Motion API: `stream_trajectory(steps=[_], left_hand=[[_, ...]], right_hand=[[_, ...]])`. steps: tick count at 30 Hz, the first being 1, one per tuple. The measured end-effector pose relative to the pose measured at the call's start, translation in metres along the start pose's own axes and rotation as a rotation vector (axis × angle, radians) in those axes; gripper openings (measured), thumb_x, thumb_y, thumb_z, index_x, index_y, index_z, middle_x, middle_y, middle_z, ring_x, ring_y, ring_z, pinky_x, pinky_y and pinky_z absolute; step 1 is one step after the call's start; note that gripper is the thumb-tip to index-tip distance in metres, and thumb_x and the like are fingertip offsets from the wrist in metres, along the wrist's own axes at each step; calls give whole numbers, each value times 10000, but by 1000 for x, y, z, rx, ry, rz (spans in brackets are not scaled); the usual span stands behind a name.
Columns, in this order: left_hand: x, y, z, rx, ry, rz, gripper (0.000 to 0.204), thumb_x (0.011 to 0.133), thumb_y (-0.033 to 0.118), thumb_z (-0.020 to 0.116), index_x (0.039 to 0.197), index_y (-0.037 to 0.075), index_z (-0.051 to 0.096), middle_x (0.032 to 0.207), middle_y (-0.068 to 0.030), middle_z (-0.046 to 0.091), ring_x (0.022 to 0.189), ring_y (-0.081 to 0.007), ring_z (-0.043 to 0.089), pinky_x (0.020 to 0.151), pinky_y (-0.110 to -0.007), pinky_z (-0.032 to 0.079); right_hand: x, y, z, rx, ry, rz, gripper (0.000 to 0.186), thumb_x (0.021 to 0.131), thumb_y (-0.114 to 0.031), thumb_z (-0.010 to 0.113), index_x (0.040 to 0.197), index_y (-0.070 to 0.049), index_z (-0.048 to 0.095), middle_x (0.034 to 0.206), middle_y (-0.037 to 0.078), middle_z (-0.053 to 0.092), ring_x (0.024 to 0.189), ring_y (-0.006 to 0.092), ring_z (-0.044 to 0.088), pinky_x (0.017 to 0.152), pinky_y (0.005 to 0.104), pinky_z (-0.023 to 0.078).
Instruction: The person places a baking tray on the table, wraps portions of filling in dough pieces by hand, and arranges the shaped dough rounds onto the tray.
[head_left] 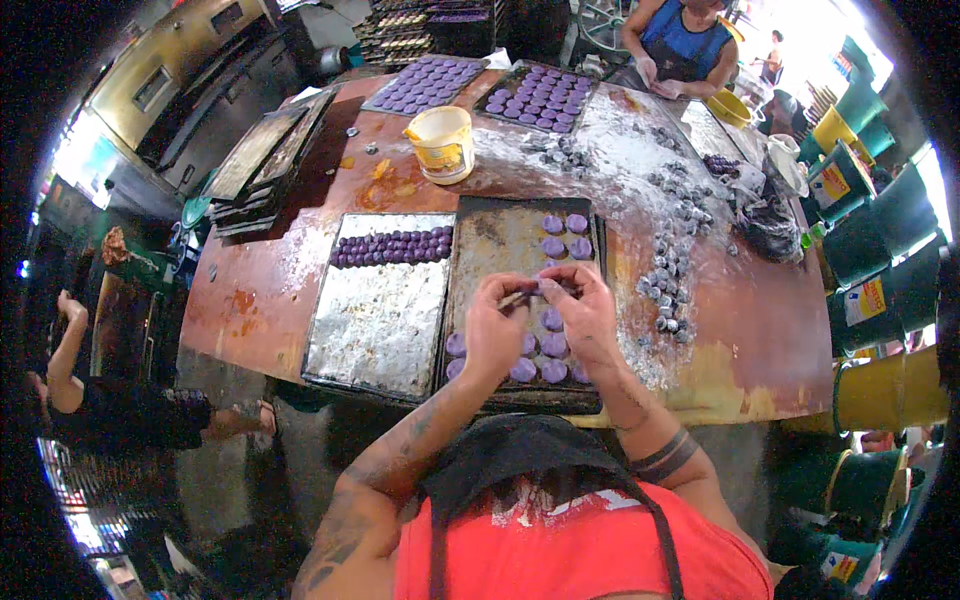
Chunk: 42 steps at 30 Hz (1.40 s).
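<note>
My left hand (497,315) and my right hand (578,310) meet above a dark baking tray (493,235), fingers pinched around a small piece of purple dough (536,287). Flattened purple rounds (552,345) lie on that tray in its lower part and upper right, partly hidden by my hands. Beside it on the left, a silver tray (377,320) holds a band of dark purple dough balls (395,245).
The wooden table (750,330) also bears a white tub (440,145), stacked trays (262,160), two trays of rounds (535,95), floured lumps (665,295) and dark bags (770,225). A co-worker (680,45) works opposite; another person (130,410) is at left. Large drums (890,290) line the right.
</note>
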<state>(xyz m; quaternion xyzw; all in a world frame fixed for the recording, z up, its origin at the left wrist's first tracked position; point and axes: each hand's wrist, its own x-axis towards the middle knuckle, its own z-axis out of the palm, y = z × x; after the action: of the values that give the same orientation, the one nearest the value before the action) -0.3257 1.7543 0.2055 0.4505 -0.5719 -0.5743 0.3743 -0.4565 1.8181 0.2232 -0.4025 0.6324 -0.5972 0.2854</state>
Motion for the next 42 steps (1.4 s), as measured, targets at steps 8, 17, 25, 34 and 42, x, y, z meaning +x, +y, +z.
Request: stream_trajectory(steps=[8, 17, 25, 34, 42], left_hand=[[19, 10, -35, -537, -236, -306, 285, 953, 35, 695, 1226, -15, 629, 1121, -98, 700, 1007, -214, 691, 867, -354, 592], [5, -4, -17, -820, -641, -547, 328, 937, 202, 747, 1209, 43, 654, 1085, -50, 687, 951, -186, 658, 807, -352, 533], [0, -24, -28, 331, -232, -104, 475, 936, 124, 668, 1375, -36, 584, 1254, -178, 702, 1085, -247, 684, 978, -339, 526], [-26, -157, -176, 210, 5, -139, 492, 885, 65, 690, 1357, -6, 571, 1327, -162, 641, 1260, -255, 594, 1095, -377, 445], [-120, -190, -233, -142, 578, -667, 349, 919, 123, 735, 1194, 18, 548, 971, -85, 663, 767, -168, 637, 669, -335, 524]], right_hand=[[-1, -25, 0, -537, -85, -556, 322, 760, -90, 785, 1078, -127, 746, 1182, 119, 715, 1150, 348, 648, 1028, 458, 493], [14, 13, 7, -370, -204, -486, 437, 682, -60, 847, 1055, -53, 620, 972, 103, 652, 978, 299, 648, 886, 400, 522], [6, 38, 22, -19, -147, 174, 318, 877, -76, 732, 1190, -31, 705, 1045, 162, 747, 1017, 306, 719, 923, 359, 539], [12, 132, 34, -1065, -228, -265, 395, 873, -235, 665, 1225, -58, 681, 1165, 155, 674, 1098, 389, 586, 968, 508, 462], [12, 110, 34, -1010, -498, -226, 462, 1000, -358, 604, 1334, -41, 633, 1419, 179, 581, 1315, 386, 526, 1102, 486, 404]])
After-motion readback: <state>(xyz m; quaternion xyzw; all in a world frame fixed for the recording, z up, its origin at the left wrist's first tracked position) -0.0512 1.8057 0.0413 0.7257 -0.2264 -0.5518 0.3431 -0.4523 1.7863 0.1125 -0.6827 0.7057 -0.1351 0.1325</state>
